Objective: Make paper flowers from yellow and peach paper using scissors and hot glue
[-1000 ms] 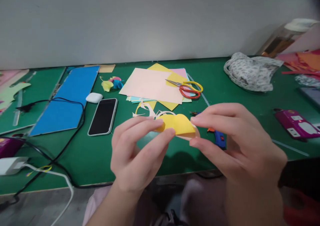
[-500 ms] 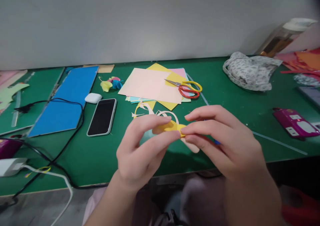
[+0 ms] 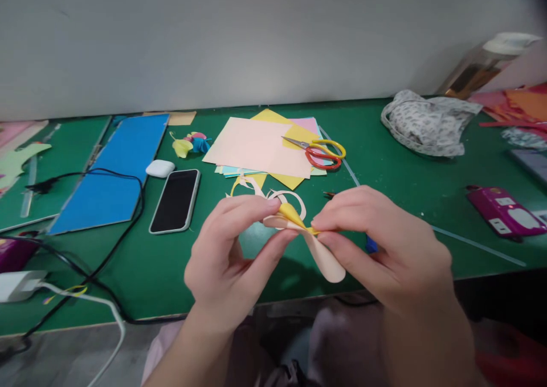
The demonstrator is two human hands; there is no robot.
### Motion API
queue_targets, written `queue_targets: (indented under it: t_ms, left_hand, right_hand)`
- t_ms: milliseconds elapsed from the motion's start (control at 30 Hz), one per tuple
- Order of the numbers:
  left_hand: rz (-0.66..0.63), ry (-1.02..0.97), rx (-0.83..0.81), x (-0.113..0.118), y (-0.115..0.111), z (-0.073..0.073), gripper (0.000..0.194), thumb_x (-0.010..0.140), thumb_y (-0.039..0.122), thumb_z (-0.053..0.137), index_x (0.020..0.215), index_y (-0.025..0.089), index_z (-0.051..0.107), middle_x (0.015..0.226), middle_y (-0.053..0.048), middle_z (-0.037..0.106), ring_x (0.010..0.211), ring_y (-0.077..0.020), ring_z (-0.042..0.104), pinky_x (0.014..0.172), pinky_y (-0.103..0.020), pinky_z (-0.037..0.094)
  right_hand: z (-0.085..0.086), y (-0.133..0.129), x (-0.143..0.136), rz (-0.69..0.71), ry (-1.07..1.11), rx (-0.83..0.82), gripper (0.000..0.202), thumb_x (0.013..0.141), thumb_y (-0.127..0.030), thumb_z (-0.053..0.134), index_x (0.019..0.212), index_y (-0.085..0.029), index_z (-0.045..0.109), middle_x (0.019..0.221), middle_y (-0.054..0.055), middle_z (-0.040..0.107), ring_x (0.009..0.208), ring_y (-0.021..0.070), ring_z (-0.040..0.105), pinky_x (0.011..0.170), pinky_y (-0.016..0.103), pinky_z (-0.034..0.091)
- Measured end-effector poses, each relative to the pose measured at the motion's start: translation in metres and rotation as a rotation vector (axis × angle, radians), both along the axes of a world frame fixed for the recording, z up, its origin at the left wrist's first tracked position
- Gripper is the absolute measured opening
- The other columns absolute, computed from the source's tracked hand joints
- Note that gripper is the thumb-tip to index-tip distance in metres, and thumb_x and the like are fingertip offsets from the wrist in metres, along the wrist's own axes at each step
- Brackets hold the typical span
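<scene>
Both hands are raised over the front of the green table, pinching small cut paper pieces between them. A yellow paper piece [image 3: 290,214] lies against a pale pink paper piece [image 3: 327,260] with rounded ends, whose lower lobe hangs down. My left hand [image 3: 237,256] holds the left end of these pieces between thumb and forefinger. My right hand [image 3: 380,250] pinches the yellow paper near its narrow middle with thumb and fingertips. Behind the hands lie curled paper scraps [image 3: 293,196]. Farther back, scissors [image 3: 318,149] with yellow and red handles rest on a stack of coloured paper sheets [image 3: 250,142].
Left of the hands are a phone [image 3: 175,200], a white earbud case [image 3: 160,168], a blue board [image 3: 115,173] and black cables [image 3: 139,204]. Small paper flowers [image 3: 190,144] sit behind the phone. To the right are a patterned cloth pouch [image 3: 427,123] and a purple power strip [image 3: 506,211].
My left hand has shifted slightly left and its grip has changed. The paper pieces have tilted, so more of the pale pink piece shows below the yellow one.
</scene>
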State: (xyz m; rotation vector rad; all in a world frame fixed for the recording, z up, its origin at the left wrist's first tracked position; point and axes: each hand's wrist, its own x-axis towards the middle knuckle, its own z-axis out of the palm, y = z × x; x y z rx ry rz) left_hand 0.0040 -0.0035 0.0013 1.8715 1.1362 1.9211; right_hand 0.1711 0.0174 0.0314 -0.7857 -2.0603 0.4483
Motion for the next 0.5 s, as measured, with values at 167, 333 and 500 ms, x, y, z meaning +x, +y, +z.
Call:
queue_targets:
  t_ms: [167,333,500]
  left_hand:
    - [0.102,0.054,-0.053,-0.001,-0.002,0.000,0.038,0.071,0.011,0.068,0.106,0.026,0.059,0.100,-0.002,0.062,0.089,-0.0160,0.059,0.073,-0.031,0.052]
    - [0.112,0.000,-0.173,-0.001,-0.008,0.000,0.035,0.075,0.012,0.065,0.107,0.025,0.059,0.080,0.004,0.060,0.067,-0.0083,0.056,0.063,-0.022,0.050]
    - [-0.111,-0.017,-0.188,0.008,-0.014,-0.002,0.053,0.068,0.021,0.074,0.117,0.024,0.055,0.094,-0.001,0.063,0.082,-0.0137,0.058,0.073,-0.027,0.050]
  right_hand:
    - [0.000,-0.002,-0.001,-0.022,0.015,0.033,0.005,0.082,-0.013,0.058,0.080,-0.015,0.062,0.077,0.000,0.066,0.077,0.0106,0.058,0.075,0.025,0.047]
    - [-0.002,-0.002,-0.003,-0.136,0.035,0.173,0.005,0.078,-0.009,0.061,0.077,-0.014,0.063,0.074,0.002,0.065,0.073,0.0116,0.057,0.070,0.026,0.047]
    - [-0.005,-0.003,-0.006,-0.172,0.007,0.268,0.006,0.075,-0.007,0.063,0.075,-0.013,0.062,0.075,0.004,0.064,0.074,0.0138,0.056,0.071,0.028,0.048]
